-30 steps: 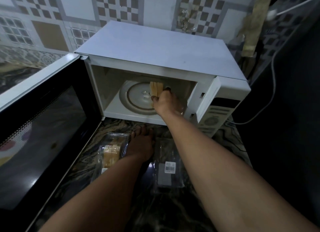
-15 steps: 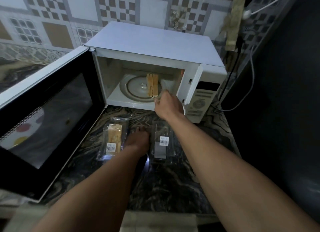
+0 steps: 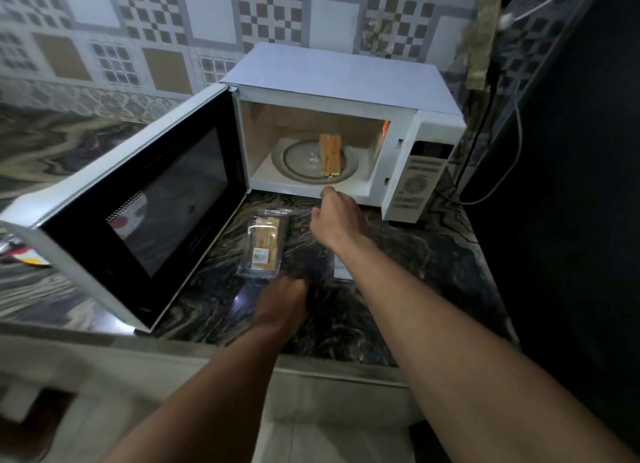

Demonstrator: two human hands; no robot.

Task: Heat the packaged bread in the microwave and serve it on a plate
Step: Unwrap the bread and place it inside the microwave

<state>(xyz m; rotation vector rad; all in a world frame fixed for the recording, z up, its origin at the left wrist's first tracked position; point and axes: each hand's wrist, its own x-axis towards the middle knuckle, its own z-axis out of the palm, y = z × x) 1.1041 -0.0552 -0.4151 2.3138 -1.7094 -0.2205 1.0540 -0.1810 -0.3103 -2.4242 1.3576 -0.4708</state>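
Note:
The white microwave [image 3: 339, 78] stands at the back of the dark marble counter with its door [image 3: 145, 199] swung wide to the left. Bread slices [image 3: 330, 157] lie on the glass turntable [image 3: 294, 157] inside. My right hand [image 3: 337, 216] hovers just outside the cavity's front edge, fingers loosely curled, holding nothing. A clear packet with bread [image 3: 265, 244] lies on the counter in front of the microwave. Just below that packet my left hand [image 3: 282, 303] rests on the counter, blurred, so its fingers are unclear. A second clear wrapper with a white label [image 3: 341, 272] shows partly under my right forearm.
The control panel [image 3: 420, 178] is on the microwave's right side. Cables [image 3: 498, 171] hang beside a dark wall on the right. The open door takes up the counter's left part. A plate's rim with coloured spots [image 3: 24, 254] peeks out at far left, behind the door.
My right hand has let go of the bread slices on the turntable and drawn back out of the microwave. The view has pulled back from the counter, and my left hand slid nearer.

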